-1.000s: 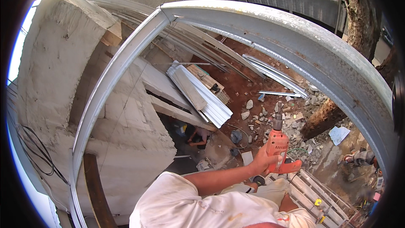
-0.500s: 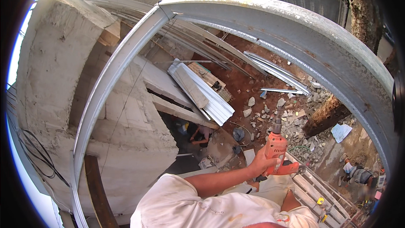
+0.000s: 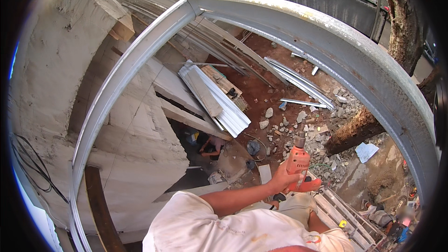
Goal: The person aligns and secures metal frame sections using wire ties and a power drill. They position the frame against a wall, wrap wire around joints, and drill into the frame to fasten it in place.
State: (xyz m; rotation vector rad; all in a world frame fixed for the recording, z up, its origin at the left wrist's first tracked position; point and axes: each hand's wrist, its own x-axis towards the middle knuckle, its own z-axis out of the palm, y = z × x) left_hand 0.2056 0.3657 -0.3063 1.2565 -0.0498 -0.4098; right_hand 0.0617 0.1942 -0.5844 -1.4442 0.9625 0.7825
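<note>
Left hand [image 3: 282, 179]: clamped on orange drill [image 3: 298, 165], chuck pointing up.
Right hand: out of view.
Overhead: grey steel beam [image 3: 326, 42].
Below: metal sheets [image 3: 217, 98], rubble.

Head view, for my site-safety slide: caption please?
High above rubble, a hand grips an orange drill beneath a grey steel beam.

The fingers [image 3: 281, 173] wrap the drill [image 3: 298, 165] from its left. Well above and to both sides of the fingers arches the metal frame [image 3: 298, 23]. Far left of them stands the concrete wall [image 3: 70, 65]. On the ground beyond the fingers lie the metal sheets [image 3: 217, 98], with rubble [image 3: 308, 121] just past the drill and a tree trunk [image 3: 354, 128] to the right.
</note>
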